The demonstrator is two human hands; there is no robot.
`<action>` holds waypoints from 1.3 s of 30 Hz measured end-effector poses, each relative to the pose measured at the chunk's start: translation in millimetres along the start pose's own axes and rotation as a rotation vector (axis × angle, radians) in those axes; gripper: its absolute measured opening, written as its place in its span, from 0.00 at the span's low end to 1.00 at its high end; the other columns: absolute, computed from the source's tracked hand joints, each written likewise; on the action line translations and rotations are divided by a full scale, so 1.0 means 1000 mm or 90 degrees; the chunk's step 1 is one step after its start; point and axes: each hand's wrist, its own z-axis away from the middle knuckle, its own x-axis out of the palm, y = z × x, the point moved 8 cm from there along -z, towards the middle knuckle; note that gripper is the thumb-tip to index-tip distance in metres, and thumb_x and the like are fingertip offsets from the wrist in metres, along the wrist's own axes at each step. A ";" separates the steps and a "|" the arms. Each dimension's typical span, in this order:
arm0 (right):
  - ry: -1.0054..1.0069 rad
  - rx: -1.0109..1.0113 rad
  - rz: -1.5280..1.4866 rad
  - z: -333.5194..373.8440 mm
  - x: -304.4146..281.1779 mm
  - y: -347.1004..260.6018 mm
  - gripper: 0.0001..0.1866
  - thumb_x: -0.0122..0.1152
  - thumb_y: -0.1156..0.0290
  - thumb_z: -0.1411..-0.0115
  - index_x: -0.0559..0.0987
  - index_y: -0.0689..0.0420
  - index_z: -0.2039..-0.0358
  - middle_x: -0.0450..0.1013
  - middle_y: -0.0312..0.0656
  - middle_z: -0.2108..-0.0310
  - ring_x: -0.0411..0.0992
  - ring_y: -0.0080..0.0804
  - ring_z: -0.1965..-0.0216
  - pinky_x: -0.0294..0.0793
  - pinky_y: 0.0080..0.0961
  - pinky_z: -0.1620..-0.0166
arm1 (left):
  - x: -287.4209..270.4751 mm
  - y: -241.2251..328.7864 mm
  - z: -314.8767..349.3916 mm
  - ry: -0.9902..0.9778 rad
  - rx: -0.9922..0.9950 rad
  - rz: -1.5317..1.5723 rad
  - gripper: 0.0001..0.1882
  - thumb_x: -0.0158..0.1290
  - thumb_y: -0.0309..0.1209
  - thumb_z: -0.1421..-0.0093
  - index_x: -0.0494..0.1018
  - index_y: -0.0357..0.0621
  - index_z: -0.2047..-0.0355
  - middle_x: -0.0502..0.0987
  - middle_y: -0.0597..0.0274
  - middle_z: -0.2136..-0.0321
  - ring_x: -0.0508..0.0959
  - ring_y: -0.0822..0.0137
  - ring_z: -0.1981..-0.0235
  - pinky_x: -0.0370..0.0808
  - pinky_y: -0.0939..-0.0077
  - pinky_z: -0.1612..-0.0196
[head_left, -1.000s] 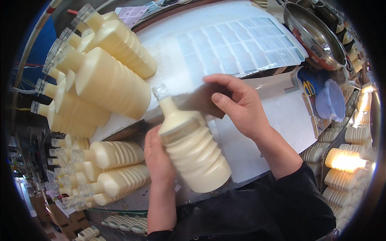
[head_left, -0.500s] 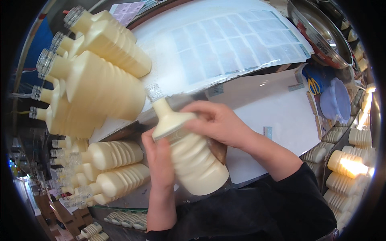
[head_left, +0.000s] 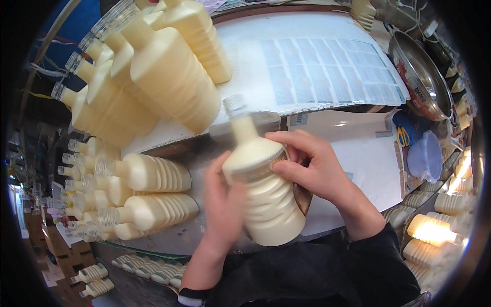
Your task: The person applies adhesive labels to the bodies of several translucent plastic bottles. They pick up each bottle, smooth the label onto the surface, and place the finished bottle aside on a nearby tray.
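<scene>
A cream-coloured plastic bottle [head_left: 271,212] with a ribbed body and a clear threaded neck stands tilted between my hands, its neck pointing away and a little left. Around its upper body runs a greyish printed label band [head_left: 260,168]. My right hand [head_left: 312,163] grips the right shoulder, thumb pressed on the band and fingers bent behind. At the bottle's left side my left hand [head_left: 222,204] is smeared by motion, its thumb across the front and a finger along the shoulder edge.
Several similar bottles [head_left: 174,77] stand at the back left, with more lying [head_left: 158,173] below them. A label sheet [head_left: 327,69] covers the white board. Rightward are a metal pan [head_left: 422,77], yellow-handled scissors [head_left: 404,136], a lilac bowl [head_left: 424,158] and stacked bottles [head_left: 429,230].
The whole view has shifted, so the bench and bottles sit differently in it. My right thumb now presses the band, and the bottle stands slightly more upright. The left hand still moves at its side.
</scene>
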 end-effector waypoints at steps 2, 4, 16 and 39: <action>0.005 -0.023 -0.015 0.005 0.001 -0.003 0.25 0.71 0.71 0.43 0.81 0.59 0.44 0.62 0.28 0.73 0.61 0.17 0.71 0.62 0.17 0.66 | 0.001 0.004 0.005 -0.018 0.009 -0.006 0.32 0.58 0.30 0.36 0.59 0.33 0.35 0.68 0.49 0.41 0.70 0.61 0.40 0.67 0.63 0.36; 0.008 -0.053 -0.006 0.009 0.001 -0.006 0.26 0.70 0.71 0.43 0.80 0.59 0.43 0.61 0.28 0.73 0.61 0.16 0.71 0.62 0.17 0.67 | -0.001 0.005 0.008 -0.027 -0.002 -0.034 0.37 0.62 0.30 0.39 0.58 0.33 0.34 0.68 0.49 0.42 0.71 0.60 0.40 0.68 0.62 0.36; -0.059 0.022 0.074 0.033 0.008 -0.007 0.34 0.71 0.56 0.48 0.77 0.61 0.44 0.77 0.48 0.55 0.74 0.35 0.61 0.75 0.30 0.56 | 0.002 0.005 0.013 -0.083 -0.026 0.081 0.40 0.61 0.30 0.37 0.55 0.35 0.29 0.66 0.49 0.35 0.67 0.59 0.35 0.62 0.64 0.31; 0.006 -0.049 0.212 0.050 0.006 -0.007 0.44 0.75 0.50 0.54 0.73 0.55 0.38 0.73 0.53 0.49 0.72 0.50 0.44 0.71 0.40 0.40 | 0.021 0.016 0.045 -0.100 0.022 0.076 0.52 0.66 0.27 0.41 0.43 0.35 0.25 0.62 0.53 0.32 0.65 0.63 0.32 0.61 0.66 0.30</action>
